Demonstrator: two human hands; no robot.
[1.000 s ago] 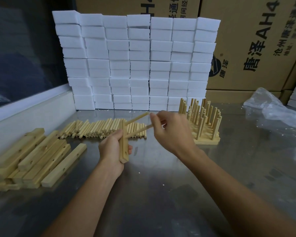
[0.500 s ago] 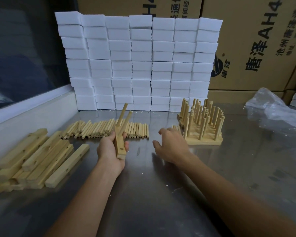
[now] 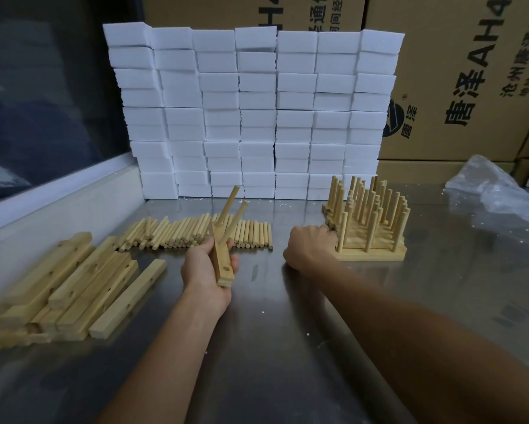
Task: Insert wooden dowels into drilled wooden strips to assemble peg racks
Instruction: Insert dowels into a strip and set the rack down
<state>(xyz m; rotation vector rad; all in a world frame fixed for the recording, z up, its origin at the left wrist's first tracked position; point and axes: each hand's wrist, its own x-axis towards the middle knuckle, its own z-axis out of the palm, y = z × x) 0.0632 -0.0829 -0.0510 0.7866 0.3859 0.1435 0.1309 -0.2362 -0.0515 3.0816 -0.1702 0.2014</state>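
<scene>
**Peg-rack assembly, mid-batch: one strip partly pegged**

The left hand (image 3: 206, 270) grips a drilled wooden strip (image 3: 221, 261) near frame centre, fingers curled round it. Two dowels (image 3: 231, 206) stand in its far holes, splaying toward 12 and 1 o'clock; one hole (image 3: 225, 268) near the close end shows unfilled. The right hand (image 3: 309, 244) rests knuckles-up on the steel worktop (image 3: 287, 347) at 3 o'clock of the strip, touching the stack of finished racks (image 3: 368, 228); its fingertips are hidden, so whether it holds anything cannot be told. By judgement, this strip needs at least one more dowel. Several racks are complete, their pegs upright. Much remains: a row of loose dowels (image 3: 195, 234) lies at 12 o'clock behind the left hand, and a pile of unpegged strips (image 3: 73, 286) at 9 o'clock. The wood is pale and square-cut, the dowels plain and round.
</scene>
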